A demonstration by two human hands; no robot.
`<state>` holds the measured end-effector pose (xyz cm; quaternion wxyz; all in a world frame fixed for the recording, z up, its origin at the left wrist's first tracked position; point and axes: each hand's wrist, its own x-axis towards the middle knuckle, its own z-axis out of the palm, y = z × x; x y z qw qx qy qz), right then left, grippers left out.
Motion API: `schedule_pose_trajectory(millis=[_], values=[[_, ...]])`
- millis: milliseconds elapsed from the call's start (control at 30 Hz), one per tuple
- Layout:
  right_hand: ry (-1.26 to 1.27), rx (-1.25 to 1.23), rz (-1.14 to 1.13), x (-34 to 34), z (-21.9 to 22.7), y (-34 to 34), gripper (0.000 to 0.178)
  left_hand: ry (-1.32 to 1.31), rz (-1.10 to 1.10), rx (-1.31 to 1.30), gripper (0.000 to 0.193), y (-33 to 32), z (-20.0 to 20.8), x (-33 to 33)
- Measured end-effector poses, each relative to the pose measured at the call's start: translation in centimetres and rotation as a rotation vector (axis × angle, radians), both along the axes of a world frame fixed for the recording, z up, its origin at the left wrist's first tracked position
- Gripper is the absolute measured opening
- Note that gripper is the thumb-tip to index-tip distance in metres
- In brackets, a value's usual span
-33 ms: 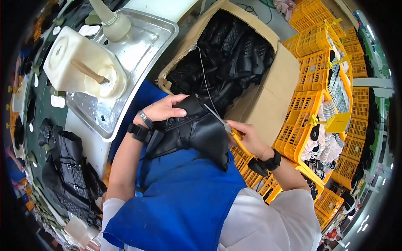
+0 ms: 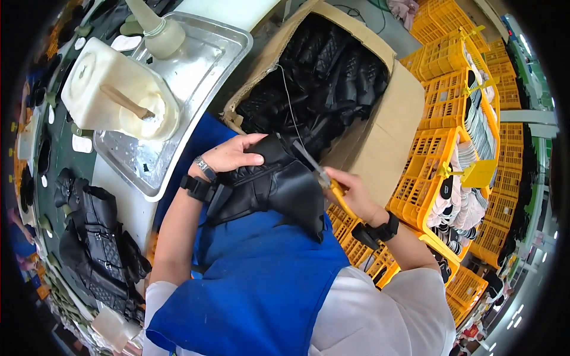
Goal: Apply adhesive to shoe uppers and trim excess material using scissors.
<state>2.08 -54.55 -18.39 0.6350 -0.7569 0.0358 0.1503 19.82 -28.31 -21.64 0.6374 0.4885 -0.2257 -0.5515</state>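
A black boot upper [image 2: 291,187] with a quilted part and a strap lies over my lap on the blue apron [image 2: 261,249]. My left hand [image 2: 234,155] is closed on its top edge, the thumb lying over the black material. In my right hand [image 2: 351,193] is a pair of scissors [image 2: 336,196] with yellow handles. Their metal blades point up and left, beside the upper's far right edge. Whether the blades touch the material I cannot tell.
Beyond my hands stands an open cardboard box [image 2: 380,157] holding several black uppers. To the left, a metal tray [image 2: 196,65] bears a cut-open white container [image 2: 89,89] with a brush. More black uppers [image 2: 104,243] lie on the left table. Yellow crates [image 2: 439,113] stand stacked at right.
The scissors have shifted slightly, their blades looking broader and a little farther off the upper's edge. My left hand and the upper have stayed put.
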Motion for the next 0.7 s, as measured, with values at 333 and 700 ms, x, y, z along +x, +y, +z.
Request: schedule_pose_trajectory(millis=[333, 700], values=[[-0.099, -0.108, 0.142, 1.2, 2.1, -2.2, 0.050, -0.009, 0.002, 0.002, 0.059, -0.7, -0.1, 0.0], [0.211, 0.134, -0.369, 3.7, -4.3, -2.8, 0.030, -0.550, 0.352, 0.134, 0.061, 7.4, 14.8, -4.4]])
